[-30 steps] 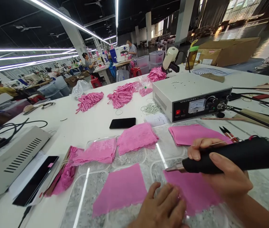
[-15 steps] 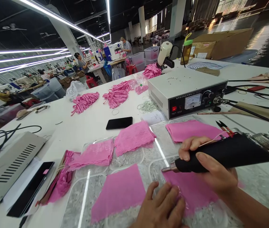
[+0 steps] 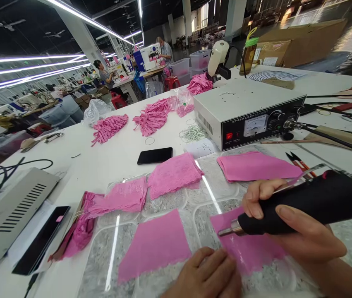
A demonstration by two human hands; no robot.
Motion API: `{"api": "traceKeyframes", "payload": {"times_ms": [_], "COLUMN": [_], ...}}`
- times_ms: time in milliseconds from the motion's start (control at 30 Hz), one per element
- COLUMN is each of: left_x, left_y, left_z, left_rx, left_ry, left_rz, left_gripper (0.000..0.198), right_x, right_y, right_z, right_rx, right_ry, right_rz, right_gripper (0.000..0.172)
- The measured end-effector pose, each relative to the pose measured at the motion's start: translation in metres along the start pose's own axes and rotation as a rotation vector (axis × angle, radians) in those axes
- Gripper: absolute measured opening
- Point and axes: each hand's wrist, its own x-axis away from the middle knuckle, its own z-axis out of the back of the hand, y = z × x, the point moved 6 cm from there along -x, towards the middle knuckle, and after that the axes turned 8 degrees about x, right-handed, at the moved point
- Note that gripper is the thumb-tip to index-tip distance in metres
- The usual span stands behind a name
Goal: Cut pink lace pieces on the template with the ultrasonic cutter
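My right hand (image 3: 290, 219) is wrapped round the black handle of a handheld ultrasonic welder (image 3: 275, 211). Its metal tip points left, over the upper left part of a pink fabric piece (image 3: 256, 252) on the marbled mat. My left hand (image 3: 207, 273) lies at the lower left edge of that piece, fingers curled together; its fingertips are partly hidden, so whether they pinch anything does not show. Another flat pink fabric piece (image 3: 155, 246) lies left of it. Behind are a folded pink fabric stack (image 3: 256, 165) and lace-edged pink stacks (image 3: 176, 176) (image 3: 124, 194).
A control box (image 3: 250, 116) with a dial and cables stands at the back right. Red-handled snips (image 3: 300, 163) lie by the welder. A black phone (image 3: 154, 156), pink strip bundles (image 3: 152, 118) and a grey vented box (image 3: 17, 211) are on the table. Other people work farther back.
The welder has shifted right and slightly down, its tip now over the fabric. My left hand has drawn its fingers in, from spread to curled. The view has shifted a little.
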Motion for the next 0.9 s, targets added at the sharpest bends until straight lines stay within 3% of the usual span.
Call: {"api": "traceKeyframes", "payload": {"times_ms": [367,600,800,900], "left_x": [0.0036,0.0034,0.0042,0.0016], "left_y": [-0.0006,0.0013,0.0059,0.0066], "left_z": [-0.0024,-0.0004,0.0016,0.0043], "left_rx": [0.038,0.033,0.006,0.000], "left_ry": [-0.061,-0.068,-0.052,-0.048], "left_rz": [0.015,0.008,-0.050,-0.054], "left_gripper": [0.034,0.034,0.021,0.023], "right_x": [0.0016,0.0024,0.0015,0.0024], "right_y": [-0.0031,-0.0026,-0.0060,-0.0069], "right_z": [-0.0013,0.0010,0.0029,-0.0011], "right_rx": [0.012,0.002,-0.113,-0.131], "right_ry": [-0.029,-0.052,-0.088,-0.132], "right_rz": [0.015,0.070,-0.024,-0.041], "right_gripper": [0.015,0.010,0.014,0.014]}}
